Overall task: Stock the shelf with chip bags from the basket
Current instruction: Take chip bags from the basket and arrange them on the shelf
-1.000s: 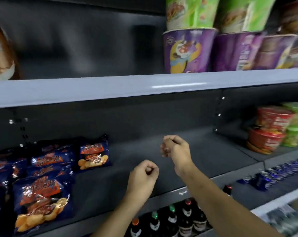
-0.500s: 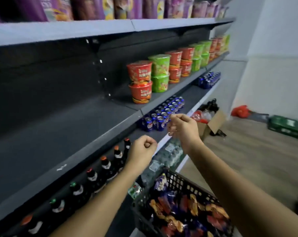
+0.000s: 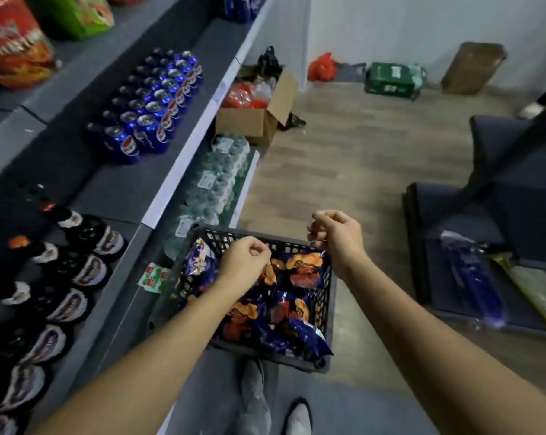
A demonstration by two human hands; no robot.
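A black plastic basket (image 3: 328, 287) sits on the floor below me, holding several blue chip bags (image 3: 299, 268) with orange chips printed on them. My left hand (image 3: 245, 262) hovers over the basket's left half with fingers curled into a fist and nothing in it. My right hand (image 3: 336, 235) is above the basket's far right rim, fingers curled, also holding nothing. The grey shelf (image 3: 114, 183) runs along the left.
Blue cans (image 3: 152, 111) and dark bottles (image 3: 77, 262) fill the left shelves, with water bottle packs (image 3: 218, 180) below. An open cardboard box (image 3: 259, 111), a green crate (image 3: 390, 80) and dark shelving (image 3: 484, 246) at the right stand on the wooden floor.
My view swung from the shelf with stocked chip bags down to the basket. Both hands came away from the shelf and now hang over the basket, still curled and holding nothing.
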